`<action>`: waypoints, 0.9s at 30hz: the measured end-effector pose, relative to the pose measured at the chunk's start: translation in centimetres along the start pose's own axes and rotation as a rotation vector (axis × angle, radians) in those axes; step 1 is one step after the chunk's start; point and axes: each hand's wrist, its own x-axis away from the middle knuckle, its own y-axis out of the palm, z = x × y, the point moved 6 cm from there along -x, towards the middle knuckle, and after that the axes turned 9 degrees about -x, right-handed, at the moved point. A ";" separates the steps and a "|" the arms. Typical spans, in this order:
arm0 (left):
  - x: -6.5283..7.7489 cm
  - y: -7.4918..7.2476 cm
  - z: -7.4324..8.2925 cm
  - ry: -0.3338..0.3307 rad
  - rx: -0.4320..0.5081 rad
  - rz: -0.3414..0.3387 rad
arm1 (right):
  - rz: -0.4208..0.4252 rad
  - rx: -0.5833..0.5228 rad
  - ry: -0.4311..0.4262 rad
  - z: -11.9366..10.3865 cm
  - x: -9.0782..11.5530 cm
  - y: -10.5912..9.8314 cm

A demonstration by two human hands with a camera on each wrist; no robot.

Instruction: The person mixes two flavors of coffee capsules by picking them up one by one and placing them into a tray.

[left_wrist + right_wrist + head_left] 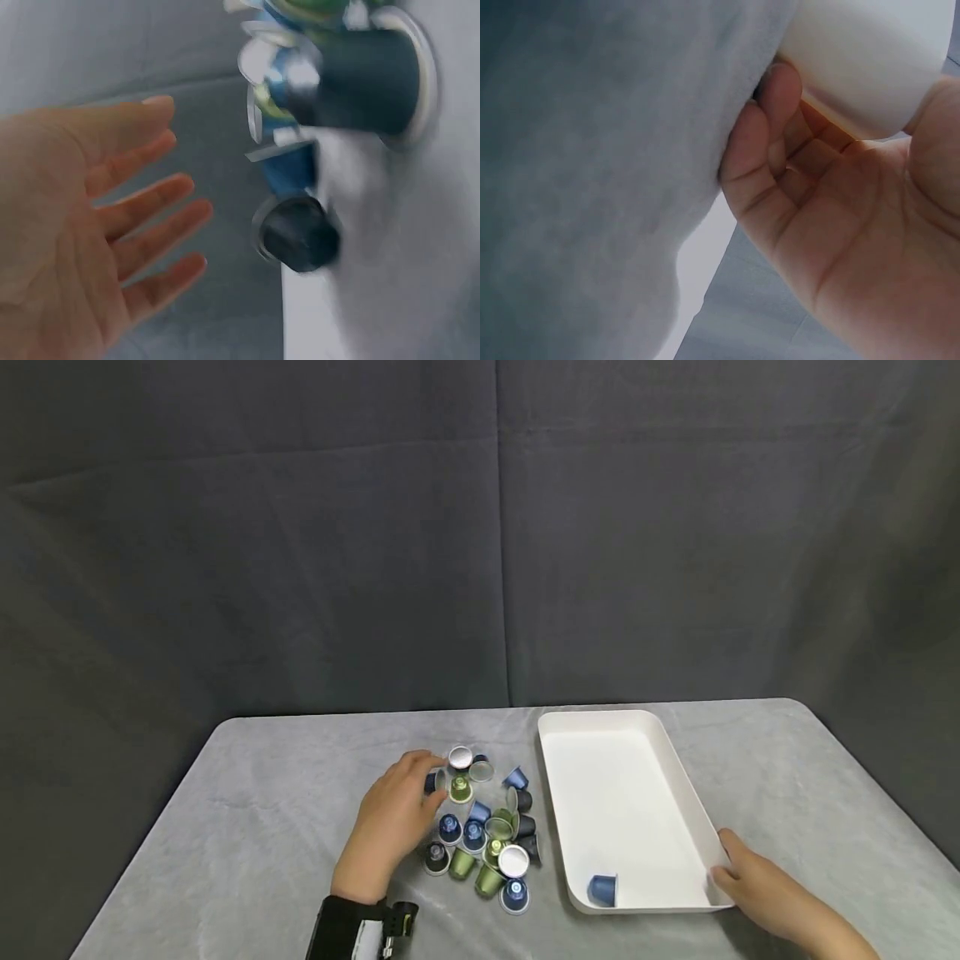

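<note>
Several coffee capsules in green, blue and black lie in a loose cluster on the grey table. My left hand [397, 814] is over the cluster's left side, thumb and fingers spread apart; in the left wrist view the fingers [161, 244] are loosely extended with nothing in them. Between thumb and fingertips, a dark blue capsule [431, 782] and a green capsule [461, 789] show in the head view. My right hand [768, 889] grips the near right corner of a white tray [615, 777], thumb over its rim and fingers curled beneath.
One blue capsule [602, 890] lies on its side inside the tray's near left corner. Black capsules [526, 825] lie along the cluster's right edge, close to the tray's left wall. A dark grey curtain [360, 568] hangs behind the table [247, 827].
</note>
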 end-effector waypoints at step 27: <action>1.2 1.9 -5.9 -0.241 -0.003 -0.169 | -0.019 0.023 0.020 0.1 -0.1 0.1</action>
